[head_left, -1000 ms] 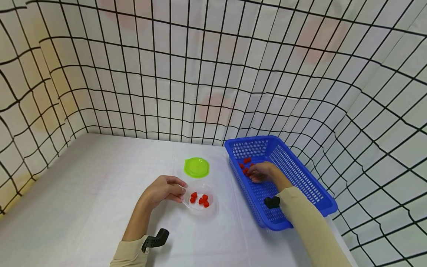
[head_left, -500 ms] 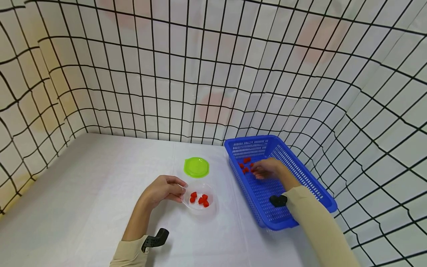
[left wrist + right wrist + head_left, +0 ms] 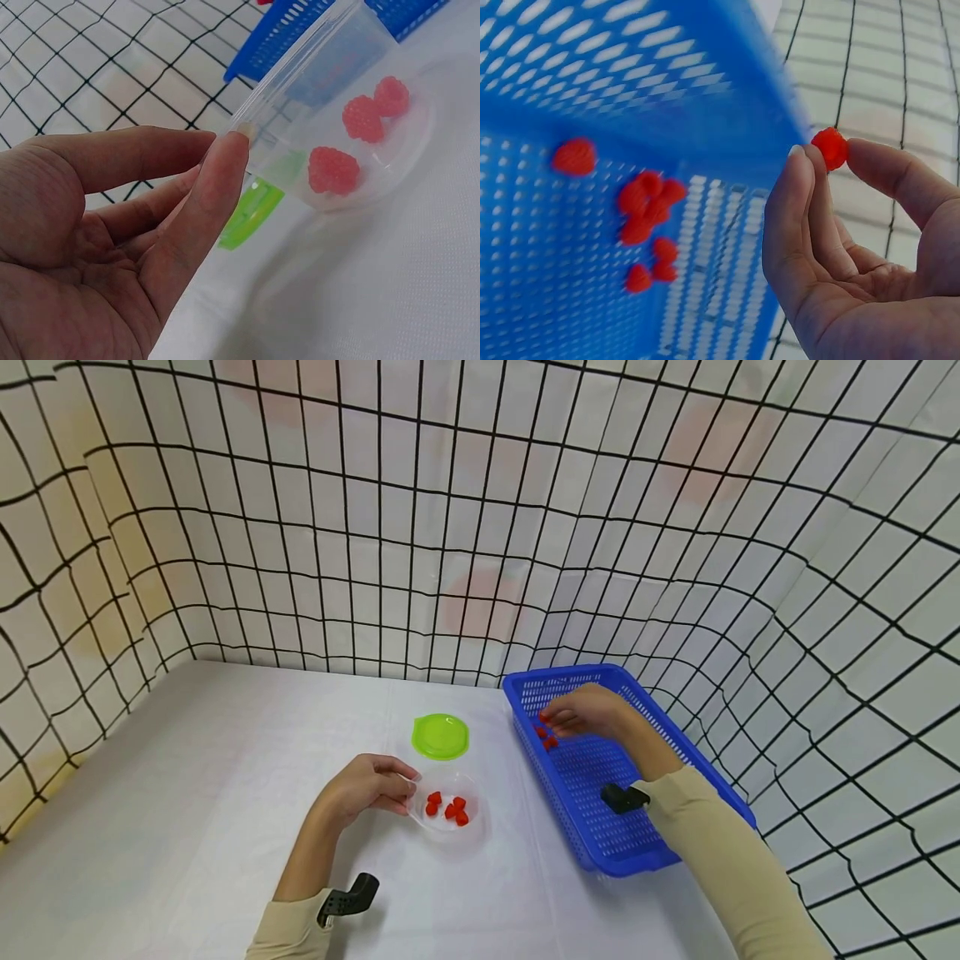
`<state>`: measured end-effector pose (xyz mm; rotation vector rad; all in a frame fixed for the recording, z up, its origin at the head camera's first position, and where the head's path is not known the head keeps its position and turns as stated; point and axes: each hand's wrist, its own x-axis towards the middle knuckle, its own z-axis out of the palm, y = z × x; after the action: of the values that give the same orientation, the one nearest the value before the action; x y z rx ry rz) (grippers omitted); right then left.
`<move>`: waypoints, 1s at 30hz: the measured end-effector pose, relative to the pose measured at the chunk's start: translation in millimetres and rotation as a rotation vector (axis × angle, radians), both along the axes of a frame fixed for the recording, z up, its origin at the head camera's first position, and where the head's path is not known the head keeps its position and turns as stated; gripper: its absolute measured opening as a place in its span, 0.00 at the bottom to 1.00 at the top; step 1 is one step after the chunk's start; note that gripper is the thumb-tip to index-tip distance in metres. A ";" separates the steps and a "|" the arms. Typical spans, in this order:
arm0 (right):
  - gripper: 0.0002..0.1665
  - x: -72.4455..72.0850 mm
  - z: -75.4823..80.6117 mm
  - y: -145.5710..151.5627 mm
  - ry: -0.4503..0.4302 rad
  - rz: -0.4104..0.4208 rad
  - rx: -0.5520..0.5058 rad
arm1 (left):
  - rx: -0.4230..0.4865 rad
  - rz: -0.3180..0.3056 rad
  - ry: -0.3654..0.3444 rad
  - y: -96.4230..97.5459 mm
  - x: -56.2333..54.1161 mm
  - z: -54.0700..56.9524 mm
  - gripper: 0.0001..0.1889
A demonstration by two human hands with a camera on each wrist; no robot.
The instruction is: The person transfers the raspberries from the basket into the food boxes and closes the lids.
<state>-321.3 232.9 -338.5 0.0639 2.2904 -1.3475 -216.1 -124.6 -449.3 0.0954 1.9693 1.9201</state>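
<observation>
My left hand (image 3: 367,789) pinches the rim of a clear plastic tub (image 3: 289,124) between thumb and fingers. The tub stands on the white cloth with several red raspberries (image 3: 334,171) in its bottom. Over the far left part of a blue basket, my right hand (image 3: 588,710) holds one raspberry (image 3: 829,148) between its thumb and fingertips. More raspberries (image 3: 637,206) lie loose on the basket floor in the right wrist view, partly hidden behind the hand in the head view.
The blue slotted basket (image 3: 637,865) stands at the right of the table, close to the net. A green lid (image 3: 441,737) lies flat behind the tub. Black netting over white cloth (image 3: 420,535) encloses the back and sides.
My right hand has risen from low in the basket toward its far left side, with a raspberry now in its fingertips. My left hand and the tub stay in place.
</observation>
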 end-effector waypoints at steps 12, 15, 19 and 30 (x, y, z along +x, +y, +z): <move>0.17 14.8 20.6 -54.2 0.008 0.140 0.017 | -0.011 -0.006 0.006 -2.0 -1.0 -1.8 0.14; 0.16 17.0 20.0 -66.4 0.012 0.169 0.014 | -0.008 -0.008 0.007 -2.2 -1.1 -1.6 0.14; 0.14 21.3 13.8 -79.2 0.012 0.213 0.011 | -0.008 -0.005 0.006 -2.3 -1.1 -1.6 0.14; 0.12 28.4 -13.7 -103.0 -0.062 0.271 0.065 | -0.010 -0.005 0.005 -0.7 -1.1 -0.6 0.15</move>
<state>-292.9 129.9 -352.2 -0.1754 2.1976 -1.1179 -217.2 -125.2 -449.9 0.1026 1.9797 1.9079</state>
